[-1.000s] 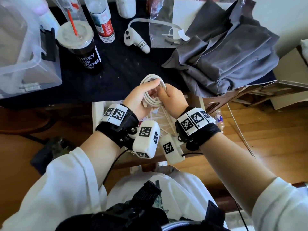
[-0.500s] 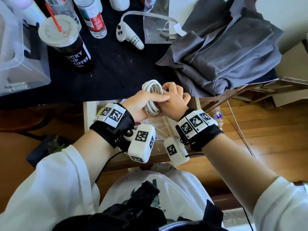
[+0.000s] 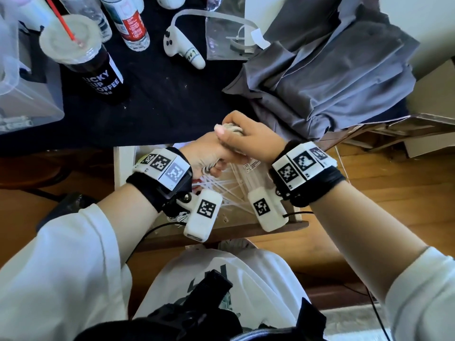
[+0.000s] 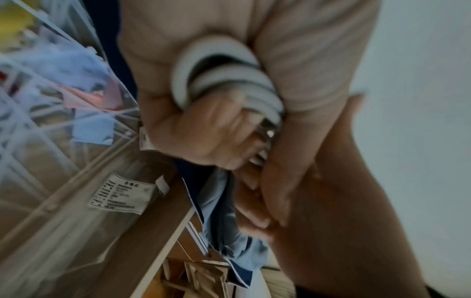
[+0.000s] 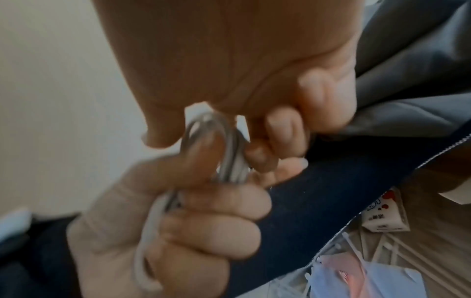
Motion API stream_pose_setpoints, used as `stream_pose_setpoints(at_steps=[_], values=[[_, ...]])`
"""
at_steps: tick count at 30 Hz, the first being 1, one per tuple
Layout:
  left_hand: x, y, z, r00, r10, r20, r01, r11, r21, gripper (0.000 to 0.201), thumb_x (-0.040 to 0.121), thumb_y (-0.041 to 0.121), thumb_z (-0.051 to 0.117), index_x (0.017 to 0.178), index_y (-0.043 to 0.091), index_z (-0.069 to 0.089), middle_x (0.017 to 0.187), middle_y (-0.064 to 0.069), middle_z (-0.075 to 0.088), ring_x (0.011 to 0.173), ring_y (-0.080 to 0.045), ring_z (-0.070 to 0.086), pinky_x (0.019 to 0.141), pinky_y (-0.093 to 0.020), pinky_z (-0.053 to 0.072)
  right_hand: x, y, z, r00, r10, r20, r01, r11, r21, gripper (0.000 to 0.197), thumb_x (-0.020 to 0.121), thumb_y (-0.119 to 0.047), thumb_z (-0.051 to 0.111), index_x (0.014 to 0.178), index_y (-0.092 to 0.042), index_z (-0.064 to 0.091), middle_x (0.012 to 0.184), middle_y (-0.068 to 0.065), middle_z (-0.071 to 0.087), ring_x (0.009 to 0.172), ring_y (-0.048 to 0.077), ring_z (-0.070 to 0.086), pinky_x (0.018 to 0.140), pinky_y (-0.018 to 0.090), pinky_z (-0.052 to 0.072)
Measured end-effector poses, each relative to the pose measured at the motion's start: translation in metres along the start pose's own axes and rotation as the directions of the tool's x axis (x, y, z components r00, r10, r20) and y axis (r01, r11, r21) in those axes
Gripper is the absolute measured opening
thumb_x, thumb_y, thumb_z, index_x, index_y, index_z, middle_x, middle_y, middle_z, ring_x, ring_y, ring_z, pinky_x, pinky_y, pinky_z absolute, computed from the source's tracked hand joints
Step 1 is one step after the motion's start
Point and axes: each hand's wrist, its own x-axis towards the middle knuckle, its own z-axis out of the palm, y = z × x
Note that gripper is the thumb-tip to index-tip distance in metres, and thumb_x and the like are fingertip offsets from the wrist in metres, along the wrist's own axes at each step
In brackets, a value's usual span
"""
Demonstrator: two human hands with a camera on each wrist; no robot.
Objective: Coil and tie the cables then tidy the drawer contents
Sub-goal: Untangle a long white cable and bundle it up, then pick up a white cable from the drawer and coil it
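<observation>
A white cable (image 3: 231, 127), wound into a small coil, is held between both hands over the open drawer (image 3: 124, 168). My left hand (image 3: 209, 156) grips the coil's lower part in a fist; its loops (image 4: 224, 80) bulge out between the curled fingers. My right hand (image 3: 248, 141) lies over the top and pinches the upper loops (image 5: 224, 145) between thumb and fingers. Most of the coil is hidden by the hands. Loose white cable ties (image 3: 221, 190) lie in the drawer below.
On the black tabletop (image 3: 160, 102) stand a coffee cup (image 3: 83, 57) with a red straw, a water bottle (image 3: 133, 23), a white controller (image 3: 182, 50) and a clear bag (image 3: 229, 38). Grey cloth (image 3: 332, 70) is heaped at the right, a clear bin (image 3: 24, 94) at the left.
The coil stood upright and plain to see between the hands; my right hand has since closed over its top and the hands now overlap, hiding most of it.
</observation>
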Motion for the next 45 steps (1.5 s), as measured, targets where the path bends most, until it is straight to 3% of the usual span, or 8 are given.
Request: stream_pose_setpoints(at_steps=[5,9,16,22,27,38,41,45], values=[[-0.001,-0.001,0.005,0.997,0.011,-0.07,-0.009,1.0,0.028,0.028,0.081,-0.013,0.048,0.081,0.015,0.054,0.065,-0.012,0.054,0.037,-0.007,0.028,0.038,-0.012,0.024,0.011,0.004,0.013,0.992,0.002,-0.127,-0.003,1.0,-0.009,0.037,0.088,-0.049,0.054,0.065,-0.023,0.043,0.064,-0.007,0.05,0.066,0.011,0.051,0.067,0.028,0.043],[-0.004,-0.015,0.002,0.994,0.029,-0.105,-0.031,0.999,-0.021,0.027,0.077,-0.015,0.061,0.082,0.012,0.058,0.055,0.001,0.056,0.039,-0.006,0.035,0.036,-0.015,0.025,0.015,0.006,0.024,0.989,-0.012,-0.146,0.018,0.999,0.035,0.033,0.088,-0.028,0.057,0.06,-0.024,0.041,0.057,-0.007,0.046,0.061,0.011,0.045,0.064,0.031,0.039],[-0.016,-0.048,-0.027,0.982,-0.017,-0.19,-0.001,0.996,-0.093,0.018,0.082,-0.006,0.058,0.076,0.008,0.049,0.05,-0.003,0.04,0.035,-0.007,0.032,0.036,-0.012,0.019,0.027,-0.009,0.065,0.985,0.021,-0.172,-0.006,0.996,0.087,0.03,0.088,-0.024,0.056,0.062,-0.024,0.043,0.059,-0.007,0.048,0.065,0.012,0.047,0.062,0.026,0.037],[-0.032,-0.102,-0.096,0.923,-0.138,-0.359,0.075,0.98,-0.184,0.022,0.084,0.013,0.068,0.073,0.01,0.049,0.048,0.001,0.04,0.033,-0.007,0.031,0.032,-0.012,0.019,0.035,-0.008,0.112,0.979,0.198,-0.057,-0.154,0.887,0.436,0.008,0.096,-0.026,0.05,0.096,-0.02,0.045,0.063,0.0,0.046,0.034,0.0,0.039,0.036,0.013,0.03],[-0.056,-0.152,-0.157,0.835,-0.215,-0.506,0.066,0.953,-0.296,0.023,0.086,0.011,0.065,0.071,0.01,0.048,0.042,0.006,0.037,0.03,-0.004,0.028,0.032,-0.011,0.016,0.048,0.015,0.153,0.907,0.421,-0.017,-0.368,0.81,0.456,0.005,0.094,-0.007,0.048,0.098,-0.01,0.047,0.065,0.005,0.049,0.029,0.0,0.039,0.033,0.014,0.03],[-0.07,-0.218,-0.199,0.848,-0.323,-0.421,0.176,0.92,-0.351,0.021,0.087,0.012,0.065,0.072,0.012,0.05,0.053,0.0,0.037,0.034,-0.006,0.031,0.033,-0.013,0.019,0.07,0.038,0.264,0.686,0.673,0.274,-0.692,0.488,0.532,0.02,0.095,-0.009,0.048,0.078,-0.015,0.055,0.071,0.005,0.053,0.055,0.01,0.051,0.052,0.023,0.043],[-0.071,-0.225,-0.204,0.848,-0.345,-0.403,0.187,0.906,-0.38,0.019,0.087,0.012,0.064,0.073,0.013,0.051,0.052,0.002,0.039,0.035,-0.006,0.032,0.033,-0.014,0.02,0.078,0.041,0.289,0.55,0.738,0.39,-0.827,0.418,0.376,0.021,0.089,-0.012,0.056,0.069,-0.011,0.054,0.069,0.005,0.05,0.054,0.013,0.041,0.055,0.026,0.039],[-0.071,-0.229,-0.208,0.851,-0.353,-0.388,0.199,0.902,-0.383,0.022,0.087,0.015,0.065,0.072,0.014,0.049,0.054,0.002,0.041,0.038,-0.008,0.034,0.033,-0.015,0.022,0.088,0.046,0.316,0.444,0.707,0.55,-0.857,0.515,0.03,0.014,0.087,-0.015,0.056,0.074,-0.015,0.052,0.078,0.004,0.052,0.069,0.017,0.05,0.076,0.034,0.051]])
